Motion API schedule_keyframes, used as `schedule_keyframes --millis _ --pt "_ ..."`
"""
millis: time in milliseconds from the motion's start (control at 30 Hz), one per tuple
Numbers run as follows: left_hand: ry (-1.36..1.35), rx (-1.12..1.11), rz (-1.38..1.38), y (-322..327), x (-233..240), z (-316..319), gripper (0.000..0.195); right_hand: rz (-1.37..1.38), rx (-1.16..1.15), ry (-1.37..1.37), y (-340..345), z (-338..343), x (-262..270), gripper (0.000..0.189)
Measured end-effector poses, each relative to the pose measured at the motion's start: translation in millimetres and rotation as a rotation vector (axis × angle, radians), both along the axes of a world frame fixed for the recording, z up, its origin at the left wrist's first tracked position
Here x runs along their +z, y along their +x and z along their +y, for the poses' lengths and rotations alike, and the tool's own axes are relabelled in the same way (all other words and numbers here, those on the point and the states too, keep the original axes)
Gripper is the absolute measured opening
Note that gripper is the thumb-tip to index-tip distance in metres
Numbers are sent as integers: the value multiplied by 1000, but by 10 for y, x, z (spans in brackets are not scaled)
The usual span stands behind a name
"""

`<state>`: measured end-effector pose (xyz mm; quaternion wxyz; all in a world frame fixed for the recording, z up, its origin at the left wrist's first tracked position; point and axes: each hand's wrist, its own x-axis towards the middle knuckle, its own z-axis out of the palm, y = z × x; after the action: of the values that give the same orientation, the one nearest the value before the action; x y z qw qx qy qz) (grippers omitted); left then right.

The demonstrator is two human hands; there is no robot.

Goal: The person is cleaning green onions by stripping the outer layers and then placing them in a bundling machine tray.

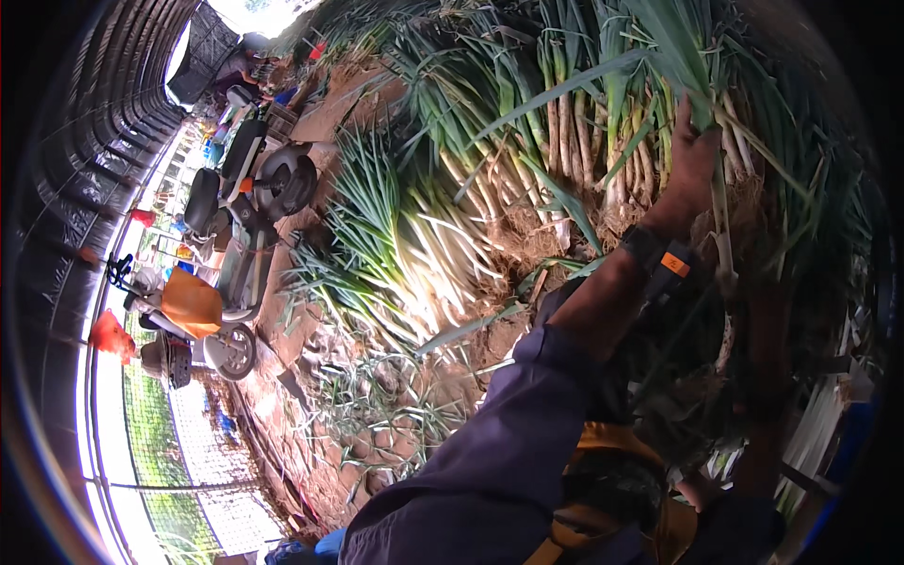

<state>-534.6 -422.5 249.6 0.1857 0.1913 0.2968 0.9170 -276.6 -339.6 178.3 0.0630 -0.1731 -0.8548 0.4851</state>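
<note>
My left hand, with a dark band and an orange-marked device at the wrist, is closed around the leafy upper part of a long green onion. Its pale stalk hangs below my fist towards the roots. Deep shade covers my right hand to the right of that stalk, and its fingers cannot be made out. Beyond my left hand lie bundles of unpeeled green onions with brown, soil-covered roots. Left of my forearm rests a pile of cleaned green onions with bright white stalks.
Stripped leaves litter the earthen floor. An electric scooter with an orange cover stands on the left beside a mesh wall. A person is at the far end. Pale stalks lie at lower right.
</note>
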Motion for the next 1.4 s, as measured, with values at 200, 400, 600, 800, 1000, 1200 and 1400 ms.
schedule_keyframes --millis 200,400,600,800,1000,1200,1400 --pt "-177 163 141 -182 -102 20 64 -237 164 494 885 280 -888 31" --pt "21 -259 -175 473 -47 363 54 445 39 977 39 492 186 39" --pt "-81 -293 -192 776 -162 312 45 393 -304 327 -710 349 583 36" --pt "-46 -391 -104 769 -141 281 24 216 -385 315 -637 475 255 38" --pt "106 -451 -114 610 -98 187 22 371 -194 -63 -866 246 995 36" --pt "216 -425 -82 761 140 55 24 406 -103 -159 -840 294 975 23" --pt "32 -406 -64 774 -29 165 19 326 -283 352 -638 144 736 22"
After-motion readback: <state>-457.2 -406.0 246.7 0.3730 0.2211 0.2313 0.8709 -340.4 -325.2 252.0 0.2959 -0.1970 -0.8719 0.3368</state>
